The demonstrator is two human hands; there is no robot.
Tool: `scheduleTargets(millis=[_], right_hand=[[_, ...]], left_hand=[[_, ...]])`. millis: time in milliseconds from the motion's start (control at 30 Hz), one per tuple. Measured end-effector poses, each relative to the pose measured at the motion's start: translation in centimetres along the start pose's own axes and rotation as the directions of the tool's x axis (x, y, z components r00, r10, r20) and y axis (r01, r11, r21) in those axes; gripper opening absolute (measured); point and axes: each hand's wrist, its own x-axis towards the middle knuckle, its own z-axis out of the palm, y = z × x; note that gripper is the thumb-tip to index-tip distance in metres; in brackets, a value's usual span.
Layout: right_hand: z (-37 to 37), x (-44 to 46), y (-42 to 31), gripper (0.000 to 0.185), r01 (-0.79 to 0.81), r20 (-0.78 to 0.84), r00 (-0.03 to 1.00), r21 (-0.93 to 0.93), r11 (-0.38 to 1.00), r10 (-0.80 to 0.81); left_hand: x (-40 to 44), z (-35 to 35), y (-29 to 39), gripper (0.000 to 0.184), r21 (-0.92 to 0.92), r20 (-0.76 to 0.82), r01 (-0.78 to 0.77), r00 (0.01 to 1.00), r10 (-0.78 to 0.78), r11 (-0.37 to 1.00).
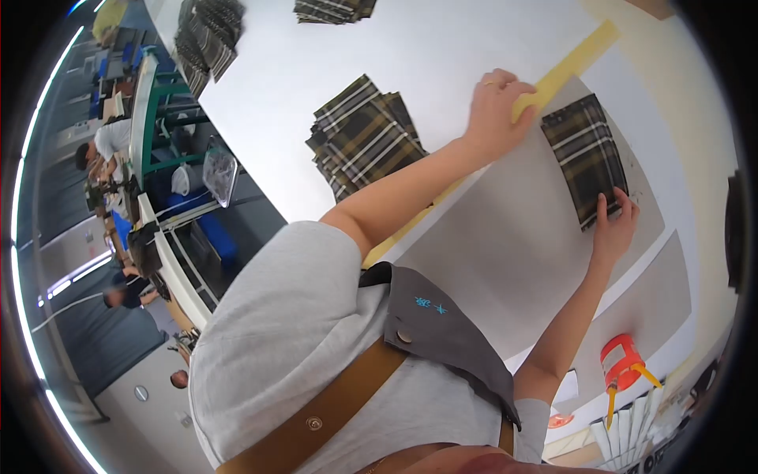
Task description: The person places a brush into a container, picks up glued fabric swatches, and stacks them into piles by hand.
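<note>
My left hand (499, 114) is closed over the yellow strip (580, 59) on the white table (450, 39). Something yellow shows between its thumb and fingers, too small to tell from the strip. Further right, a stack of dark plaid fabric pieces (583, 150) lies on a grey sheet (482, 245). My right hand (616, 225) grips the near end of that stack, thumb on top. Beside my left forearm sits another, fanned pile of plaid pieces (367, 134).
More plaid piles (335, 8) and dark striped pieces (207, 39) lie at the far table edge. A red container (621, 362) with yellow-handled tools stands at lower right. On the left are a green-framed table (150, 110) and a seated person (110, 142), with other people beyond.
</note>
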Motion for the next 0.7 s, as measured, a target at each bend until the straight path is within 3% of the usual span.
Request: scheduleTargets(millis=[67,100,200,267,367,467,533,600,667,700], right_hand=[[0.1,-0.2,-0.7,0.033,0.010,-0.030,0.999,-0.018,1.000,-0.010],[0.0,-0.4,-1.1,0.033,0.026,-0.070,0.997,-0.017,1.000,-0.027],[-1.1,-1.4,-3.5,0.034,0.081,-0.145,0.987,0.105,0.991,-0.066],[-1.7,-3.3,-6.5,0.034,0.123,-0.100,0.990,0.232,0.965,-0.102],[0.0,-6.9,-11.1,0.035,0.295,-0.036,0.950,0.436,0.850,-0.311],[1.2,-10.7,-15.2,0.049,0.352,0.089,0.880,0.536,0.768,-0.466],[1.1,-12.3,-16.6,0.063,0.204,0.187,0.881,0.679,0.705,-0.434],[0.7,-13.1,-17.2,0.070,-0.012,0.271,0.892,0.814,0.581,-0.362],[0.5,-13.6,-16.1,0.076,-0.240,0.374,0.859,0.897,0.370,-0.350],[0.9,-13.9,-15.2,0.078,-0.356,0.423,0.824,0.904,0.236,-0.378]], left_hand=[[-1.4,-6.9,-0.8,0.018,0.178,0.057,0.044,0.997,-0.054,0.983],[-2.4,-10.4,-1.3,0.018,0.371,0.075,0.050,0.994,-0.083,0.927],[-5.3,-18.7,-3.4,0.035,0.741,0.057,0.105,0.974,-0.218,0.663],[-7.8,-21.6,-6.2,0.044,0.777,0.080,0.207,0.904,-0.419,0.595],[-7.6,-22.4,-6.5,0.048,0.668,0.057,0.357,0.850,-0.523,0.653],[-7.2,-22.8,-6.4,0.052,0.658,0.198,0.219,0.873,-0.446,0.721],[-5.6,-22.7,-2.3,0.052,0.511,0.340,0.114,0.883,-0.322,0.852],[-3.3,-22.5,4.9,0.054,0.308,0.431,0.330,0.787,-0.440,0.892],[-2.1,-21.8,9.3,0.053,0.058,0.578,0.486,0.696,-0.426,0.872],[-2.0,-21.2,10.3,0.051,-0.066,0.655,0.506,0.673,-0.345,0.860]])
